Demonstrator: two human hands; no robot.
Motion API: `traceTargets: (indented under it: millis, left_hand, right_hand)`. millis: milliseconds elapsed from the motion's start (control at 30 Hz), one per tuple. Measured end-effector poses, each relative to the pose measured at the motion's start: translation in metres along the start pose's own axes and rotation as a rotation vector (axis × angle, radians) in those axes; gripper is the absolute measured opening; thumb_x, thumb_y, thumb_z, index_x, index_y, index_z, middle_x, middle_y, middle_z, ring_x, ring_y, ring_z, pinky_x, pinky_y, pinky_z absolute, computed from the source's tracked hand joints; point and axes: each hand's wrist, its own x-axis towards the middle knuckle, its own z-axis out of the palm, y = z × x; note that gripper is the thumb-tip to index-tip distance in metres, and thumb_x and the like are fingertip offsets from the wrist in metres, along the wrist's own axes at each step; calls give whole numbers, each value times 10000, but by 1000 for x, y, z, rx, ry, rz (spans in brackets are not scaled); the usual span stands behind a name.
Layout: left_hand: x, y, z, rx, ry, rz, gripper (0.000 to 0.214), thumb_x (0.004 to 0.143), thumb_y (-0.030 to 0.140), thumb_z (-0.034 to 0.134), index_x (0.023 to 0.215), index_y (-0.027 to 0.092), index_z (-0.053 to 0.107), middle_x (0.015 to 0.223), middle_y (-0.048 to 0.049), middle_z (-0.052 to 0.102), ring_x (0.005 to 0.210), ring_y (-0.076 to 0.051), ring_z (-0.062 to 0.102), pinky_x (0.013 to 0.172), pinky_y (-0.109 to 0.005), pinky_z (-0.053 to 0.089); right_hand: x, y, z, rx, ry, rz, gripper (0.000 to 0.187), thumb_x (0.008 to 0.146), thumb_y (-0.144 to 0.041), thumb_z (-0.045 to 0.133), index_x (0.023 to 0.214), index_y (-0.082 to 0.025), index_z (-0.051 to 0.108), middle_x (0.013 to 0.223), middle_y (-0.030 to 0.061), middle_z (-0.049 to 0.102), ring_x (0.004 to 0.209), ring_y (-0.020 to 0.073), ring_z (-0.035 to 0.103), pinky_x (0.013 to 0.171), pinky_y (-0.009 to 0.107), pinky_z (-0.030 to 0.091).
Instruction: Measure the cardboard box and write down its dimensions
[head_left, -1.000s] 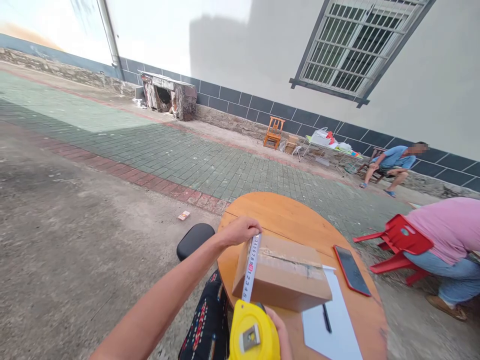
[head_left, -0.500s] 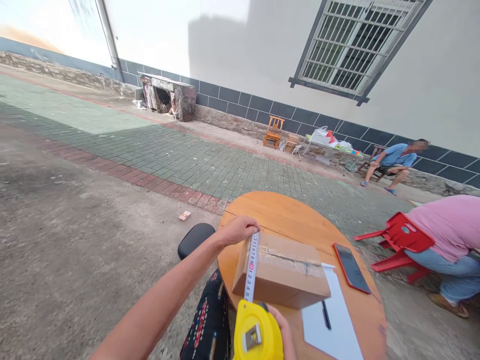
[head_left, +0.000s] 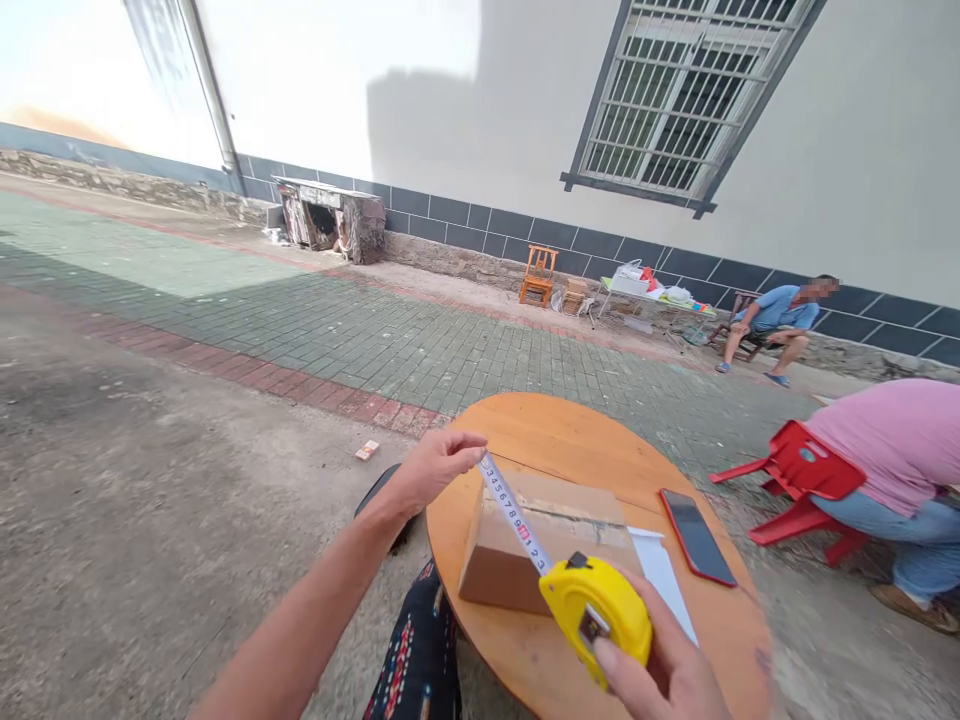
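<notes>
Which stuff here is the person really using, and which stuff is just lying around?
In use:
- yellow tape measure, in the right hand
- its tape end, pinched by the left hand
- cardboard box under the tape

Just lying about:
- phone
- white paper
- red chair

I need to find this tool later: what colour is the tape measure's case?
Yellow; the tape measure's case shows clearly in the head view, held in the right hand.

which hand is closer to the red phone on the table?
Right. The right hand, holding the yellow tape measure, is below-left of the red phone; the left hand pinches the tape's end past the cardboard box.
</notes>
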Motion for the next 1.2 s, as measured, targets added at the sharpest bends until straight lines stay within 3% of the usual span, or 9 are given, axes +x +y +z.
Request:
traceTargets:
  millis: [67,233,400,667,1200]
  left_hand:
    - [-13,-1,3,-22,44,-57,397,733,462,575,933,150,717,819,-32,683,706,-148,549,654,-256,435]
    - [-23,-15,26,-35,111,-132,354,704,470,575,824,153,677,734,-19,631,662,-142,535,570,-236,429]
    - [-20,-19,37,35,165,-181,326,698,458,579,810,164,662,736,-8,618,693,-154,546,581,-243,449]
    - [-11,-13,41,172,150,-229,347,690,492,581,766,162,657,762,-32,654,743,-188,587,637,-280,491]
    - [0,-24,50,341,150,-199,300,725,465,564,753,183,661,719,-21,650,707,-192,575,627,-281,482]
  right_hand:
    - [27,-10,-26,-27,-84,-19,494,684,-490,775,1090,-221,696,1048,85,745,940,282,685,836,339,565]
    - [95,-19,-75,51,-233,-38,427,737,-453,762,1092,-223,705,1136,96,730,1080,311,640,955,430,499]
    - [131,-11,-108,56,-409,-89,459,783,-433,732,1184,-220,668,1259,96,682,1201,313,584,1035,448,435]
    - [149,15,-141,52,-465,-133,448,793,-397,726,1190,-203,654,1254,95,681,1183,291,597,1001,401,455]
    - [152,34,-155,115,-508,-133,478,763,-438,732,1167,-193,654,1223,99,687,1138,285,617,964,393,466]
